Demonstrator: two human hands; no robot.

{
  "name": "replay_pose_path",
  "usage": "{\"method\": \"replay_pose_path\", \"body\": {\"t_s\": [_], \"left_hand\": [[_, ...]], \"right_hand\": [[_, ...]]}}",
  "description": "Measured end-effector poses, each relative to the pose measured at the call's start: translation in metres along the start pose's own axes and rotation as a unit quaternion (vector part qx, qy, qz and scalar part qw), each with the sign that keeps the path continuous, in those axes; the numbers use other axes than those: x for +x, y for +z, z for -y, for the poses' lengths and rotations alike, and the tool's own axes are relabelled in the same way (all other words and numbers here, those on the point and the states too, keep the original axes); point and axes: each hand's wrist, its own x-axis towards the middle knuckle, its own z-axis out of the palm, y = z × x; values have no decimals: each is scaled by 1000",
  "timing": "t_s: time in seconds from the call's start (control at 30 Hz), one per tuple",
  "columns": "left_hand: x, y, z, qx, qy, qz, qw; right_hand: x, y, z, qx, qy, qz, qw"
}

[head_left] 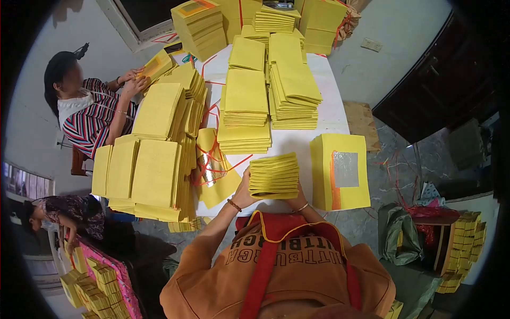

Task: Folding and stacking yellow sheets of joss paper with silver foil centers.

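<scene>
Bare worktop (297, 140) lies beyond, its near edge just behind, the left hand (245, 192) and right hand (299, 201); both clamp a ridged yellow bundle (273, 176), fingers partly hidden.

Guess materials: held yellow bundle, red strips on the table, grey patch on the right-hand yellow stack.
Bundle: matte paper or thin card; crisp folded layers.
Red strips: probably plastic, possibly paper; thin, flat, tangled.
Grey patch: likely glossy plastic film; bright highlights.
</scene>
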Motion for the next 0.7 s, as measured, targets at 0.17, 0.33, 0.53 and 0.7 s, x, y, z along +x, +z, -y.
{"method": "replay_pose_path", "body": {"t_s": [0.17, 0.33, 0.53, 0.7], "left_hand": [[4, -14, -25, -197, -110, -34, 974], [14, -28, -58, -328, -89, -96, 935], [43, -48, -113, -462, -183, -117, 860], [61, -52, -131, -457, -153, -90, 871]], "right_hand": [[6, 1, 39, 184, 95, -48, 977], [0, -14, 67, 234, 89, -64, 966], [4, -35, 108, 199, 75, -106, 971], [12, -55, 135, 258, 32, -155, 953]]}}
